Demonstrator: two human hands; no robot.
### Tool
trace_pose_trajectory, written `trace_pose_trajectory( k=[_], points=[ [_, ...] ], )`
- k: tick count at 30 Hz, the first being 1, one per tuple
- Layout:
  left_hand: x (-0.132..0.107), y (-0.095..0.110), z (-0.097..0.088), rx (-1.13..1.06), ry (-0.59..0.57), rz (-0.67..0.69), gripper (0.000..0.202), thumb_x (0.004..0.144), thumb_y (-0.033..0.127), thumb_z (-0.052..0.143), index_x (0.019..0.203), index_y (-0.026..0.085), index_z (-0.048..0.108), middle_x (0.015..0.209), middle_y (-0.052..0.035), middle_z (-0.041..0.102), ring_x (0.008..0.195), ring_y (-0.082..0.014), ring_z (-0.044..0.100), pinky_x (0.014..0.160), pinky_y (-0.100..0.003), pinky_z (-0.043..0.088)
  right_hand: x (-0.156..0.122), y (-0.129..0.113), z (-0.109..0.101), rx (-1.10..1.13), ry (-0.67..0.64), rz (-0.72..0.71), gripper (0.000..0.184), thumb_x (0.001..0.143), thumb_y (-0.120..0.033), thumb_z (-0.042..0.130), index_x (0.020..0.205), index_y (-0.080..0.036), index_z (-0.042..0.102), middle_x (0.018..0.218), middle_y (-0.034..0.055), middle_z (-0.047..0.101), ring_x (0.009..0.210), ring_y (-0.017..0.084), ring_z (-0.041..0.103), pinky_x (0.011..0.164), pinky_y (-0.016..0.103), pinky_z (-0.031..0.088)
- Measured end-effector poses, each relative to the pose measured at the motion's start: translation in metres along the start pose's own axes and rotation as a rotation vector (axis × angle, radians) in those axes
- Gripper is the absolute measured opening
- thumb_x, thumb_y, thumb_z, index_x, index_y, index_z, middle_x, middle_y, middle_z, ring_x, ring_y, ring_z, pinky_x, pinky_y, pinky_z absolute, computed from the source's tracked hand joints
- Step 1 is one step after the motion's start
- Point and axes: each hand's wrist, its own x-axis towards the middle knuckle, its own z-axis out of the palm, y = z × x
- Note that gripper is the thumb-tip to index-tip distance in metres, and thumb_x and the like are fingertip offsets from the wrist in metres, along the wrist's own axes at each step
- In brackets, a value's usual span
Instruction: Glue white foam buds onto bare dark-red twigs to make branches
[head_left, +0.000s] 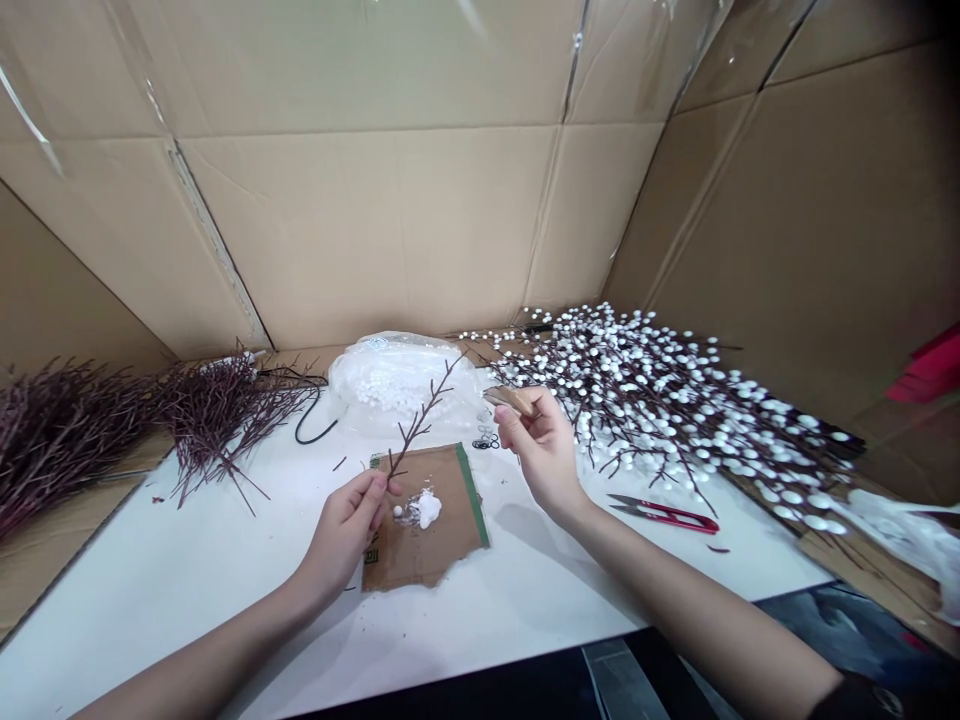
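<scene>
My left hand (351,520) is closed round the lower end of a bare dark brown twig (418,428), which slants up to the right. Pinched between the thumb and fingers of my right hand (541,445) is a small flat brown piece (511,400) that looks like a cardboard scrap. Below the twig lies a piece of cardboard (450,560) with a green stripe, and on it sits a dab of white paste (427,508). A small white ball (397,511) rests beside the paste. Behind, a clear plastic bag (390,385) holds many white balls.
Bundles of bare twigs (214,410) lie at the left. White-tipped branches (637,390) are heaped at the right. Red-handled thread snips (667,514) lie near my right forearm. Cardboard walls (375,220) enclose the white tabletop (247,560).
</scene>
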Motion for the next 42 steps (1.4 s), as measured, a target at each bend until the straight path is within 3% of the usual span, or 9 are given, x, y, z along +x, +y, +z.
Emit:
trace_pose_trajectory(
  k=[8, 13, 19, 42],
  points=[
    [-0.0032, 0.0027, 0.0027, 0.072, 0.009, 0.045, 0.037, 0.084, 0.05, 0.046, 0.087, 0.016, 0.062, 0.048, 0.0073, 0.028, 0.046, -0.0102, 0.027, 0.045, -0.022, 0.02, -0.0005, -0.0004, -0.0002, -0.034, -0.001, -0.01, 0.023, 0.08, -0.031, 0.062, 0.074, -0.021, 0.043, 0.059, -0.0066, 0.041, 0.05, 0.008, 0.041, 0.046, 0.022, 0.032],
    [-0.0038, 0.0053, 0.0037, 0.064, 0.028, 0.05, 0.032, 0.082, 0.046, 0.052, 0.09, 0.017, 0.063, 0.053, 0.0053, 0.039, 0.048, -0.01, 0.033, 0.045, -0.021, 0.023, -0.0024, -0.0021, -0.0007, -0.018, 0.003, 0.004, 0.025, 0.08, -0.03, 0.062, 0.071, -0.021, 0.04, 0.056, -0.0073, 0.04, 0.048, 0.008, 0.04, 0.046, 0.023, 0.03],
    [-0.0044, 0.0073, 0.0041, 0.057, 0.055, 0.086, 0.022, 0.081, 0.04, 0.056, 0.079, 0.018, 0.057, 0.063, 0.0027, 0.049, 0.057, -0.0108, 0.044, 0.051, -0.02, 0.032, -0.0022, -0.0047, 0.0011, 0.007, 0.041, -0.009, 0.025, 0.08, -0.027, 0.061, 0.07, -0.022, 0.039, 0.056, -0.0071, 0.04, 0.049, 0.009, 0.039, 0.047, 0.024, 0.029],
    [-0.0037, 0.0017, 0.0013, 0.083, 0.046, 0.107, 0.019, 0.083, 0.037, 0.054, 0.077, 0.019, 0.054, 0.06, 0.0045, 0.044, 0.054, -0.0093, 0.037, 0.049, -0.019, 0.027, -0.0022, 0.0017, -0.0003, -0.062, -0.023, -0.038, 0.024, 0.082, -0.023, 0.059, 0.069, -0.021, 0.039, 0.059, -0.0063, 0.038, 0.053, 0.009, 0.033, 0.049, 0.024, 0.027]
  ],
)
